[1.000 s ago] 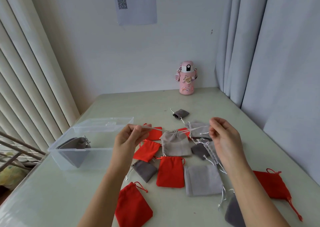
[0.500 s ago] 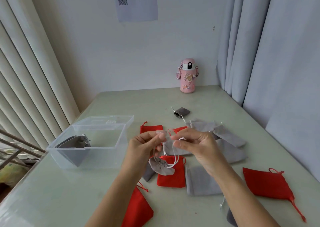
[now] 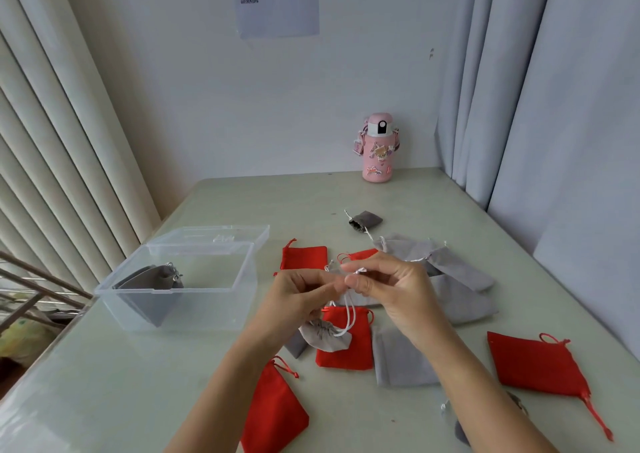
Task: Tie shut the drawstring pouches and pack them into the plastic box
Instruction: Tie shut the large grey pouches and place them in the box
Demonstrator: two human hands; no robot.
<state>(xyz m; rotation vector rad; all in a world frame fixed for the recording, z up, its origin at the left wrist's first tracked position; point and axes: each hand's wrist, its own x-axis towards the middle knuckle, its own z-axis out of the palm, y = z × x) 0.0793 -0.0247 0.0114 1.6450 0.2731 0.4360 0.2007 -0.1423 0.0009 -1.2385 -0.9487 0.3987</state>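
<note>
Nearest the camera, a red pouch [image 3: 273, 414] lies flat on the desk [image 3: 104, 383] under the left forearm, and another red pouch [image 3: 533, 362] lies off to the right.

Just beyond, both hands meet above the middle of the desk. The left hand [image 3: 298, 300] has its fingers curled and pinches the white drawstring [image 3: 346, 314]. The right hand [image 3: 391, 293] pinches the same drawstring between thumb and forefinger, its other fingers loosely spread. A light grey pouch [image 3: 323, 336] hangs from the drawstring just below the left hand, its gathered mouth upward and its body dropping toward the desk. The mouth looks cinched, but I cannot tell whether a knot is made, so the tying step seems to be in hand.

The plastic box [image 3: 207, 310] stands open to the left of the hands with a dark grey pouch [image 3: 149, 290] inside. The left hand is the nearer one to it, so packing likely means carrying the pouch leftward over the box rim.

Beyond the hands, more red and grey pouches lie loose. Farther back are a small dark grey pouch [image 3: 363, 220] and a pink bottle [image 3: 379, 151] against the wall.
</note>
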